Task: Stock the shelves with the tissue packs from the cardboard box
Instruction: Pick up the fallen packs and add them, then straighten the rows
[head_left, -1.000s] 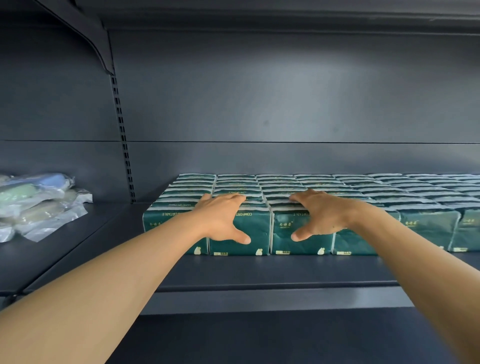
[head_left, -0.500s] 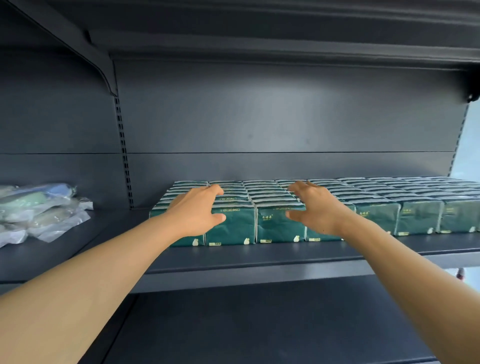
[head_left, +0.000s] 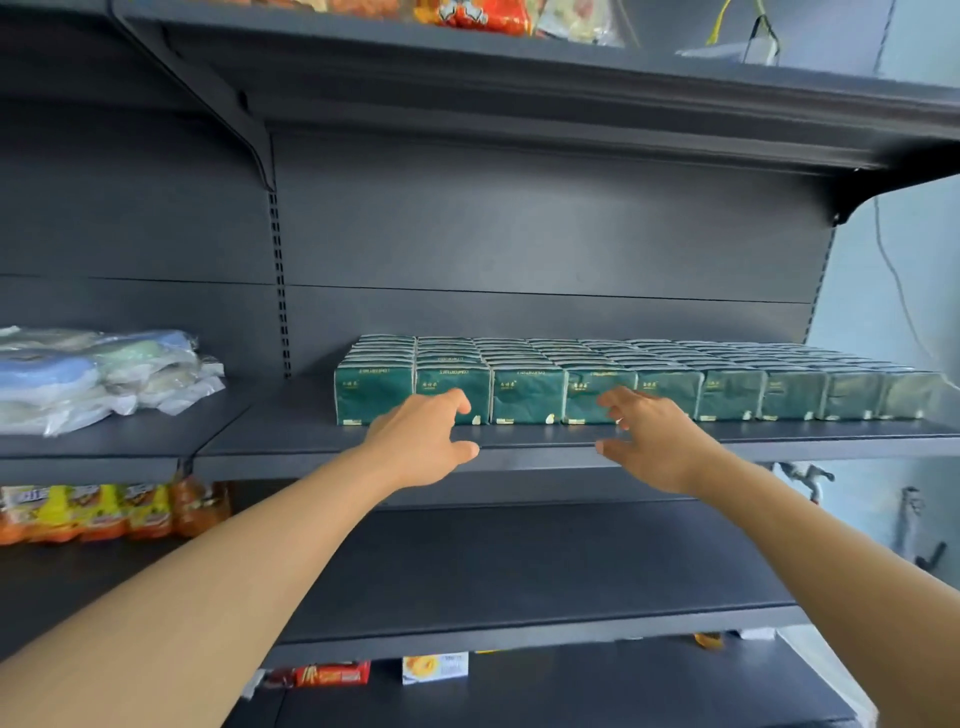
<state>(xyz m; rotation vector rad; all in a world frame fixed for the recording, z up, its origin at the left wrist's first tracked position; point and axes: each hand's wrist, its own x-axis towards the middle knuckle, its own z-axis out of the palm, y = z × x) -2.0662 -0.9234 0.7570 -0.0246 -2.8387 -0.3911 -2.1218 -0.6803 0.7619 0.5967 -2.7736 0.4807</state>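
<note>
Head view: dark green plastic-wrapped tissue packs (head_left: 527, 395) fill grey metal shelf (head_left: 519, 447) at mid-frame, rows running left-right. Left hand (head_left: 421, 441) and right hand (head_left: 657, 441) both released, fingers spread, empty, just before front row; equally near. Cardboard box not in view.

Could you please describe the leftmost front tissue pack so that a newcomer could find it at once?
Find the dark grey middle shelf, the one carrying a long block of green tissue packs. Follow the front row to its left end: the leftmost front tissue pack stands there. Unlike its neighbours, it has bare shelf on its left, and neither hand is in front of it.
</note>
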